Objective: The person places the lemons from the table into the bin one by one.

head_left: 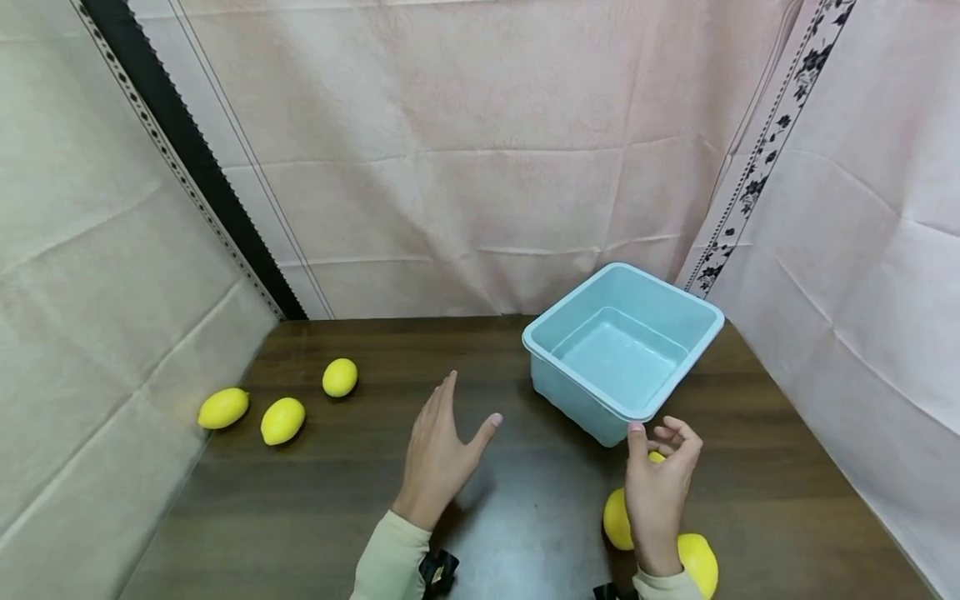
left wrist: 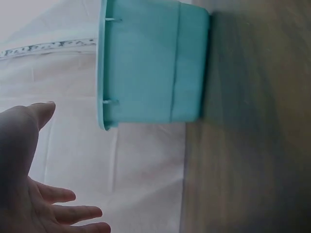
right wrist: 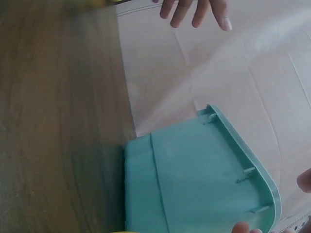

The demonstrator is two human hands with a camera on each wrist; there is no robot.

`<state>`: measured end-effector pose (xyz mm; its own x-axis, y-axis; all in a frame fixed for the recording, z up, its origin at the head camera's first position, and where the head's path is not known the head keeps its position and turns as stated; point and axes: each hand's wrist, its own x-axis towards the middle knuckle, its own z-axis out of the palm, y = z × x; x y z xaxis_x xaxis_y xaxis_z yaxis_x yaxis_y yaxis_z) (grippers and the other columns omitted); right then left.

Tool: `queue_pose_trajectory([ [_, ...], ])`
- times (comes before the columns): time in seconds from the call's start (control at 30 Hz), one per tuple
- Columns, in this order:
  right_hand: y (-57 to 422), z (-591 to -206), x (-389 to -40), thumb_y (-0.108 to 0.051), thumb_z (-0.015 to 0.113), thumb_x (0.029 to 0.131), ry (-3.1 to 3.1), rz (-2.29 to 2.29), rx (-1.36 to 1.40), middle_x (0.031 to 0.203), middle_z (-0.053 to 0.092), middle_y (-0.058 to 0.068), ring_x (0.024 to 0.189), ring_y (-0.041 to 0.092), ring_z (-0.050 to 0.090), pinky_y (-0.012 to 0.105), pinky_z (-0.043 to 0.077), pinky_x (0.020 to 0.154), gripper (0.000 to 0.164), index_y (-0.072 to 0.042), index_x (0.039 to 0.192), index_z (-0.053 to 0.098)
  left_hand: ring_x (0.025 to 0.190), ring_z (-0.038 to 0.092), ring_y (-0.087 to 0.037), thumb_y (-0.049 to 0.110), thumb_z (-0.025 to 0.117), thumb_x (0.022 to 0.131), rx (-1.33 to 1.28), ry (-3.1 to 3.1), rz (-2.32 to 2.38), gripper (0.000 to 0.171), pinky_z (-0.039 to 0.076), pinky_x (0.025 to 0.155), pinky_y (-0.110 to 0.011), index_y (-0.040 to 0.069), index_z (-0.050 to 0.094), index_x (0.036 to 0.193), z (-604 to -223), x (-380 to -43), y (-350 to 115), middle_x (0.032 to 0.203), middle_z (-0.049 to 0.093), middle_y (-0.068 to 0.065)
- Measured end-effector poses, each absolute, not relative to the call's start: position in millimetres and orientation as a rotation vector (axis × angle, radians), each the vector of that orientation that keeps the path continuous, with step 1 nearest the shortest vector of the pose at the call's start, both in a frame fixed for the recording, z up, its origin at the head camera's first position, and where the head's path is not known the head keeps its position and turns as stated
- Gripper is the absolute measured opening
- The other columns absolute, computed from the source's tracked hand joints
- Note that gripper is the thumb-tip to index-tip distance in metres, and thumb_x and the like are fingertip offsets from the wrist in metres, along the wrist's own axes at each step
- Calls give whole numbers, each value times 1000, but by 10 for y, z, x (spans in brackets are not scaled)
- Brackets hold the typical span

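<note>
My left hand [head_left: 438, 458] hovers over the middle of the wooden table, fingers straight and thumb spread away, holding nothing. To its right stands a light blue plastic basin [head_left: 573, 392], upright and with a bare floor inside. My right hand [head_left: 662, 500] is by the basin's near corner, its fingers loosely bent and nothing in its grasp. Around and under that hand lie lemons: one lemon [head_left: 617, 521] left of it, another lemon [head_left: 697, 560] near the wrist, and a third lemon [head_left: 656, 457] mostly hidden behind the fingers. The right wrist view shows the basin's side [right wrist: 204, 179] close up.
On the left part of the table [head_left: 315, 500] lie three more lemons: one lemon [head_left: 223, 408] by the left cloth, one lemon [head_left: 282, 421] beside it, and one lemon [head_left: 340, 377] farther back. Pale cloth [head_left: 465, 183] hangs behind and along both sides.
</note>
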<state>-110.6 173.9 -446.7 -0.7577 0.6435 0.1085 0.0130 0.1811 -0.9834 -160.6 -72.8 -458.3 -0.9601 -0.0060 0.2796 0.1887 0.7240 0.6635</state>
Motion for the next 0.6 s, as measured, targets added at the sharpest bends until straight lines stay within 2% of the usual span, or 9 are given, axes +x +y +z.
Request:
queue_pose_trajectory([
  [0.17, 1877, -4431, -1147, -27, 61, 108, -1904, 1799, -630, 119, 42, 4, 94, 13, 50, 16, 50, 69, 53, -6, 146, 30, 149, 44, -37, 70, 66, 94, -152, -2640, -1198, 94, 42, 112, -64, 19, 33, 166, -4468, -1635, -673, 166, 41, -10],
  [0.43, 2025, -4402, -1199, -30, 60, 108, -2005, 1814, -620, 118, 47, 5, 78, 6, 54, 16, 50, 68, 65, -3, 155, 25, 149, 44, -31, 63, 68, 96, -187, -2575, -1389, 81, 42, 113, -61, 24, 41, 162, -4462, -1785, -582, 165, 43, -4],
  [0.6, 2044, -4369, -1209, -33, 61, 107, -2075, 1807, -640, 122, 48, 8, 81, 4, 55, 17, 51, 69, 71, -3, 159, 23, 149, 44, -33, 58, 71, 97, -189, -2550, -1429, 78, 41, 114, -61, 25, 41, 162, -4505, -1864, -557, 165, 43, -5],
])
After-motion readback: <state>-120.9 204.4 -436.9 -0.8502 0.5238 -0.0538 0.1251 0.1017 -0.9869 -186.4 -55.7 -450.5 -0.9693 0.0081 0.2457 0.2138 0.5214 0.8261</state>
